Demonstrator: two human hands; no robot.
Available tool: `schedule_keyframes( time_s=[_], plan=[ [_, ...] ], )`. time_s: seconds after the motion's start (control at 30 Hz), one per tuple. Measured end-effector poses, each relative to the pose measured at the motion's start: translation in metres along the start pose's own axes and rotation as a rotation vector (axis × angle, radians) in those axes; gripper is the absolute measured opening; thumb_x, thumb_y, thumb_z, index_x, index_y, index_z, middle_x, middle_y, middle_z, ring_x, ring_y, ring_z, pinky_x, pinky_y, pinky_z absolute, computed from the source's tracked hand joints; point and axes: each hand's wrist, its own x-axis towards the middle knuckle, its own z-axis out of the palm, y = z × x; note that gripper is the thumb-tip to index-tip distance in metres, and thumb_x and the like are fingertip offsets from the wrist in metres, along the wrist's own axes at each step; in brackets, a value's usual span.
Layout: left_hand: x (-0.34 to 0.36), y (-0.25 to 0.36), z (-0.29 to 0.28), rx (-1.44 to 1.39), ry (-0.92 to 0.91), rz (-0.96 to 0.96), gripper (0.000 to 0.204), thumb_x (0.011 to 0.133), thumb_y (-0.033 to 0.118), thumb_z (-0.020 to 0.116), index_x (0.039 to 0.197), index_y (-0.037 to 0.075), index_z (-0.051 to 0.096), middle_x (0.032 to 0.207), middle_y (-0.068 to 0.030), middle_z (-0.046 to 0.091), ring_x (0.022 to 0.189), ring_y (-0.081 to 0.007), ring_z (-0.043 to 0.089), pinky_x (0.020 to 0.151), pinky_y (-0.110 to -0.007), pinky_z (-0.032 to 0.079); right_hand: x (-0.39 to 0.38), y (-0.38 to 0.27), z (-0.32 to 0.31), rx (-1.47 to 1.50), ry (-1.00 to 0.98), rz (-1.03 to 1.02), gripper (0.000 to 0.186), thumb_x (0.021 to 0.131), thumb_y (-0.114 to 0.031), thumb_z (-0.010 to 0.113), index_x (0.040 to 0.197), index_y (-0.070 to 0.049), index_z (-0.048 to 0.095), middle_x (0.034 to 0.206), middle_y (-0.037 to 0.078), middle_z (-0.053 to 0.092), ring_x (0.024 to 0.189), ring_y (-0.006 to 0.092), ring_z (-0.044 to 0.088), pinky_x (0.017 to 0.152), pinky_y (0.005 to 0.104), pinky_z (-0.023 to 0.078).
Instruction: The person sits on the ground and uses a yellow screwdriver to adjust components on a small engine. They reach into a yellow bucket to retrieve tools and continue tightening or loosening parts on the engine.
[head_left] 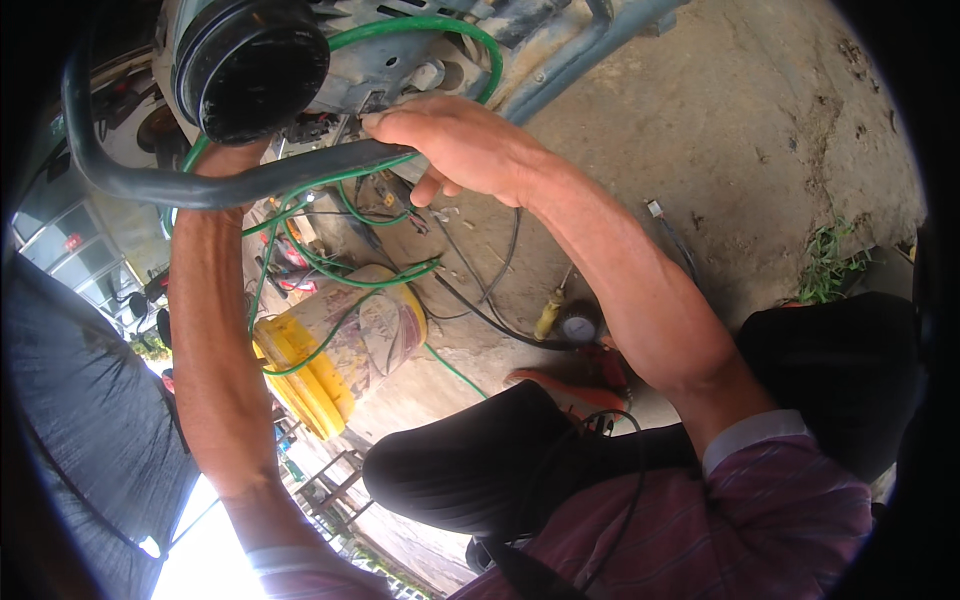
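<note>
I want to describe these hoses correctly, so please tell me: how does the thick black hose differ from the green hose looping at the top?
Colour: the black hose is dark, while the green hose is bright.
Thickness: the black hose is clearly thicker than the green hose.
Shape: the black hose bends at the left, then runs toward the right hand; the green hose arcs above that hand.
Both are long and curved.

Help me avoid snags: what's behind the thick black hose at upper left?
Behind the thick black hose is the left wrist; part of the left hand shows above it. The hose covers some of the wrist; the black cylinder hides the fingers.
</note>
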Motion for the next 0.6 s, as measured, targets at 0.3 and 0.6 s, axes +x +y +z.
schedule_keyframes(
  time_s=[0.3,0.6],
  plan=[
    [0.005,-0.008,-0.008,0.342,0.016,0.176,0.039,0.085,-0.007,0.075,0.119,0.011,0.068,0.111,-0.0026,0.071,0.102,-0.018,0.067,0.085,-0.031,0.056,-0.001,0.0,0.003,-0.017,0.014,0.017,0.059,0.097,-0.051,0.059,0.133,-0.005,0.067,0.129,0.007,0.067,0.07,0.0163,0.068,0.056,0.0248,0.047],
    [-0.007,0.018,0.017,-0.176,0.064,-0.168,0.034,0.085,-0.006,0.074,0.116,0.007,0.069,0.113,-0.0052,0.07,0.106,-0.0197,0.065,0.096,-0.035,0.052,0.001,0.003,0.004,-0.048,0.026,0.0,0.059,0.098,-0.052,0.059,0.132,-0.005,0.068,0.12,0.005,0.069,0.069,0.0145,0.066,0.058,0.0259,0.048]
  ],
)
